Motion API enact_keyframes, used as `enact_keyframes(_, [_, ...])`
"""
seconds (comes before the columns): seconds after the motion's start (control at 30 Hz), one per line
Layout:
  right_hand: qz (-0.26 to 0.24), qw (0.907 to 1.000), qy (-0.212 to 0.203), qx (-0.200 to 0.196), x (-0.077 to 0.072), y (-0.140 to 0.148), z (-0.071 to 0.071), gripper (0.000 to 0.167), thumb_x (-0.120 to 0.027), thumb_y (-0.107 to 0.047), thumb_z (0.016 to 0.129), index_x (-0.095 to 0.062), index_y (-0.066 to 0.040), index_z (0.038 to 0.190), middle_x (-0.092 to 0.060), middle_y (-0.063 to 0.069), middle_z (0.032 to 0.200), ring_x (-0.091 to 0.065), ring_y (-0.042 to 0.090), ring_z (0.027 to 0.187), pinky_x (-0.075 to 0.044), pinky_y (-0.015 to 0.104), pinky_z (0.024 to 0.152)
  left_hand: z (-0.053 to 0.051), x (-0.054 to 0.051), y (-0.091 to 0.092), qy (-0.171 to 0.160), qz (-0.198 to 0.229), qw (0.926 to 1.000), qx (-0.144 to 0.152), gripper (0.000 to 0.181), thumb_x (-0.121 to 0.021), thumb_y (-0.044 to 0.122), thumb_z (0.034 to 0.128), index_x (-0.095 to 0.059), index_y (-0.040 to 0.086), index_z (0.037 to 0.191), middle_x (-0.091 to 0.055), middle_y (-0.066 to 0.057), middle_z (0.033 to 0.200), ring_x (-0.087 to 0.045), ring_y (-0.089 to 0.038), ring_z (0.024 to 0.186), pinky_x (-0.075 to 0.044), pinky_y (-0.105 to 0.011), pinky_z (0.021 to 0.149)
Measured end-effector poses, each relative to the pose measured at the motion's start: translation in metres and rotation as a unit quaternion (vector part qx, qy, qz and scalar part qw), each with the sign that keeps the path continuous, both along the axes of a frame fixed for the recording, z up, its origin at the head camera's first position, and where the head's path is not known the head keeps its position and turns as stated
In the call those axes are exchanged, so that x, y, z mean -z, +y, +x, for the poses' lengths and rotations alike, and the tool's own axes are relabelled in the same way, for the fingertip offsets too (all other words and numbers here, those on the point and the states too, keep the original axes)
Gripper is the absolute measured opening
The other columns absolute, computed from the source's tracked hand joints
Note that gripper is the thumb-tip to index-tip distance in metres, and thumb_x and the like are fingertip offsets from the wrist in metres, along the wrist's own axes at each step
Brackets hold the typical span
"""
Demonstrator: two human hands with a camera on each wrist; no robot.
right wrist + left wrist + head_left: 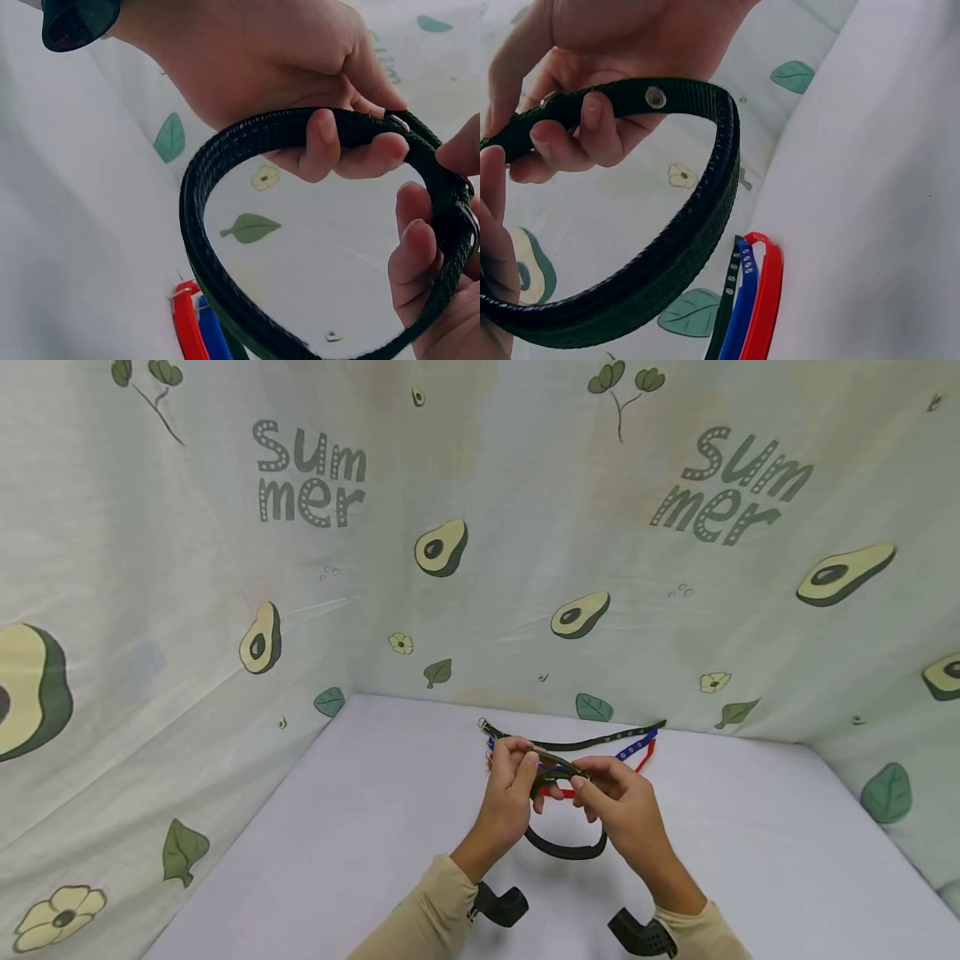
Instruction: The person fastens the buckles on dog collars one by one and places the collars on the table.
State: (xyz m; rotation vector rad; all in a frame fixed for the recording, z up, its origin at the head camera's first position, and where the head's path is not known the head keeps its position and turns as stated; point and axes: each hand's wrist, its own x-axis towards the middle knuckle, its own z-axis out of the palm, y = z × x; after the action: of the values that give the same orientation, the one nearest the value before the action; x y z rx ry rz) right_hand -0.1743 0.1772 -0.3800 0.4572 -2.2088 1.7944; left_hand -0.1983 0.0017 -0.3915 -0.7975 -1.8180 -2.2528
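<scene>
Left hand (512,787), right hand (621,793) both pinch dark looped strap (564,852); black strap (724,319), blue strap (744,309), red strap (772,289) beyond, on bench (360,810).

A dark, perhaps green strap (656,274) hangs in a loop.

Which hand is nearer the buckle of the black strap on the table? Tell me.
Left. In the head view, the left hand is just below and right of the buckle; the right hand is farther right.

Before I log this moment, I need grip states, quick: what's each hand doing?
Left hand: holding the dark collar.
Right hand: holding the same collar.
</scene>
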Motion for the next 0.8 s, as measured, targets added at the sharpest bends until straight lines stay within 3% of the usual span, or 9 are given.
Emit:
enact_keyframes(0.23, [-0.011,0.9998,-0.017,-0.001,0.002,-0.001,0.000,0.022,-0.066,-0.013,0.098,-0.066,0.002,0.115,-0.064,0.016,0.080,-0.060,0.024,0.065,-0.054,0.030,0.060,0.000,0.004,0.002,0.016,0.035,0.9993,0.001,0.030,-0.036,0.025,0.1109,-0.028,-0.001,0.124,-0.052,-0.020,0.115,-0.065,-0.019,0.075,-0.048,-0.021,0.052])
enact_keyframes(0.37, [-0.009,0.9998,-0.017,0.007,0.002,-0.004,0.003,0.019,-0.064,-0.013,0.099,-0.066,0.001,0.113,-0.061,0.015,0.077,-0.057,0.023,0.062,-0.051,0.028,0.053,0.002,0.004,0.001,0.020,0.044,0.9988,0.008,0.034,-0.036,0.025,0.1109,-0.025,-0.003,0.127,-0.052,-0.024,0.122,-0.066,-0.030,0.076,-0.049,-0.022,0.054])
enact_keyframes(0.5, [-0.034,0.9987,-0.018,0.035,0.003,-0.007,0.005,0.017,-0.062,-0.013,0.100,-0.066,-0.001,0.112,-0.056,0.012,0.076,-0.051,0.019,0.059,-0.044,0.026,0.047,0.006,0.006,0.005,-0.011,0.043,0.9990,0.011,0.038,-0.047,0.019,0.1080,-0.026,0.000,0.133,-0.055,-0.022,0.124,-0.067,-0.025,0.076,-0.050,-0.021,0.057])
enact_keyframes(0.57, [-0.042,0.9980,-0.018,0.044,0.003,-0.007,0.004,0.019,-0.061,-0.014,0.101,-0.065,-0.001,0.114,-0.055,0.012,0.082,-0.050,0.018,0.058,-0.043,0.026,0.047,0.007,0.007,0.007,-0.022,0.032,0.9992,-0.006,0.041,-0.055,0.015,0.1048,-0.032,-0.001,0.134,-0.058,-0.018,0.120,-0.066,-0.014,0.074,-0.049,-0.021,0.057])
enact_keyframes(0.63, [-0.049,0.9976,-0.018,0.046,0.003,-0.007,0.003,0.019,-0.060,-0.015,0.102,-0.064,-0.001,0.115,-0.055,0.013,0.087,-0.047,0.018,0.056,-0.042,0.026,0.047,0.007,0.008,0.009,-0.021,0.008,0.9992,-0.031,0.036,-0.061,0.014,0.1015,-0.043,0.000,0.130,-0.062,-0.016,0.112,-0.065,-0.013,0.072,-0.049,-0.020,0.057])
enact_keyframes(0.8, [-0.064,0.9971,-0.024,0.033,0.003,-0.007,0.002,0.022,-0.058,-0.016,0.103,-0.062,0.001,0.116,-0.053,0.012,0.087,-0.046,0.018,0.056,-0.041,0.026,0.047,0.008,0.009,0.012,0.031,-0.058,0.9931,-0.097,0.014,-0.063,0.012,0.0999,-0.069,0.006,0.111,-0.063,-0.006,0.101,-0.065,-0.016,0.070,-0.050,-0.023,0.058])
